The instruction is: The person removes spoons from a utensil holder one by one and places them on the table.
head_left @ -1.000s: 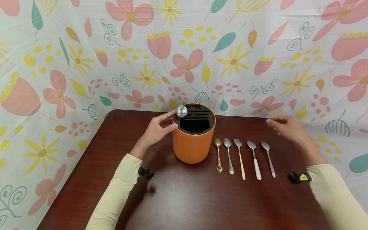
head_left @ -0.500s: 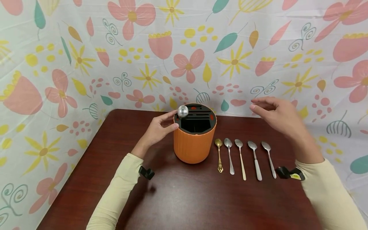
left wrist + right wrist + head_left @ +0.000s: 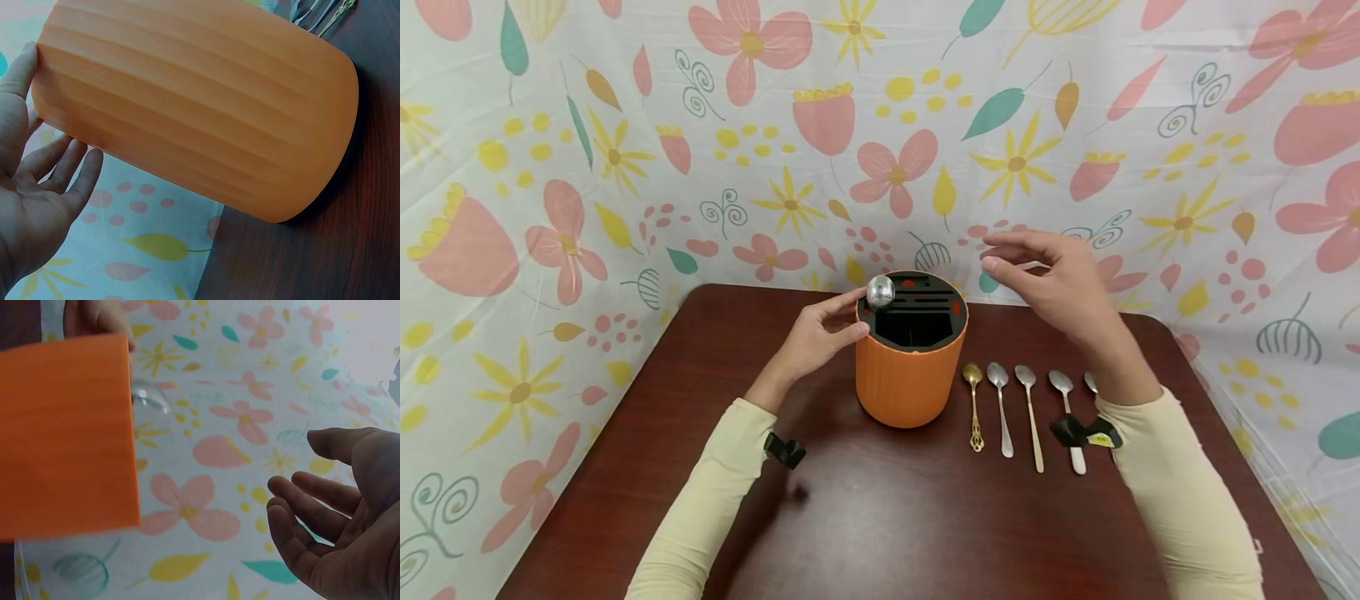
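Observation:
An orange ribbed cutlery holder (image 3: 904,383) with a black slotted top stands upright on the table. The round bowl of a silver spoon (image 3: 880,292) sticks up above its left rim, the handle hidden inside. My left hand (image 3: 811,340) touches the holder's left side near the top, thumb toward the front and fingers at the back; in the left wrist view its fingertips (image 3: 94,156) lie lightly against the wall. My right hand (image 3: 1048,279) hovers to the right of the holder, holding nothing, fingers loosely bent and thumb apart from them.
Several spoons lie in a row right of the holder, from a gold spoon (image 3: 974,408) to a white-handled spoon (image 3: 1062,383); my right forearm partly covers the last spoon (image 3: 1092,381). A flower-patterned cloth (image 3: 895,167) hangs behind the dark wooden table (image 3: 880,508).
My right hand has moved leftward and up, from beyond the row of spoons toward the holder. My left hand, the holder and the spoons stay in place.

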Demonstrator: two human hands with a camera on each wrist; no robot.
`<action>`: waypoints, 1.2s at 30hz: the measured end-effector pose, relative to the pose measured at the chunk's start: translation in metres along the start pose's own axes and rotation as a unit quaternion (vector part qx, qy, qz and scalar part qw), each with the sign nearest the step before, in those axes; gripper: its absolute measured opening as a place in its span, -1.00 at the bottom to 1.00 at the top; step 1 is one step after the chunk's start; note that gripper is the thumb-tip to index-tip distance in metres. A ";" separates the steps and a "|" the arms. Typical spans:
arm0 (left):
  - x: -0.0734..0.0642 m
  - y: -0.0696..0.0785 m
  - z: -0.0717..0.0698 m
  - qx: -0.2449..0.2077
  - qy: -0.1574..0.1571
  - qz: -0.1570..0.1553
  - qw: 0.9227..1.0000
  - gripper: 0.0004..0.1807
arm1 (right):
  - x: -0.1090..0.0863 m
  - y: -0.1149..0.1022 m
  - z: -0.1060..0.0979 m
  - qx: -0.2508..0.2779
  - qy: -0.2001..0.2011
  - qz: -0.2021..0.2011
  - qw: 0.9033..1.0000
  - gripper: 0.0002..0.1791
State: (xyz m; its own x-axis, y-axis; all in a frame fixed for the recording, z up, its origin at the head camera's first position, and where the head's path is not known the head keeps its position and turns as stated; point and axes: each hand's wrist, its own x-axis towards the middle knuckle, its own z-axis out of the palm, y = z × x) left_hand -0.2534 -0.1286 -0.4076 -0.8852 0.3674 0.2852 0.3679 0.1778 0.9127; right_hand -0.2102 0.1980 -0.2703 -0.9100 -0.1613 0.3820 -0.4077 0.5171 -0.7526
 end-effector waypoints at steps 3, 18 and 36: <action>0.000 0.000 0.000 -0.005 0.000 0.000 1.000 -0.37 | 0.006 -0.001 0.015 0.015 -0.019 -0.022 0.999 -0.64; 0.001 0.000 0.000 -0.007 0.001 0.002 1.000 -0.39 | 0.021 0.002 0.077 0.034 -0.060 -0.026 0.997 -0.59; -0.008 0.033 0.001 -0.023 -0.011 -0.010 1.000 -0.39 | 0.025 0.018 0.104 0.008 -0.067 -0.026 0.997 -0.60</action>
State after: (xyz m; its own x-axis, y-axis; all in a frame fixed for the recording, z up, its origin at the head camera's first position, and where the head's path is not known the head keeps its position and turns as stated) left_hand -0.2336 -0.1248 -0.3797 -0.8854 0.3850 0.2604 0.3364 0.1442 0.9306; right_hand -0.2484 0.1164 -0.3303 -0.8889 -0.2986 0.3475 -0.4553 0.4916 -0.7423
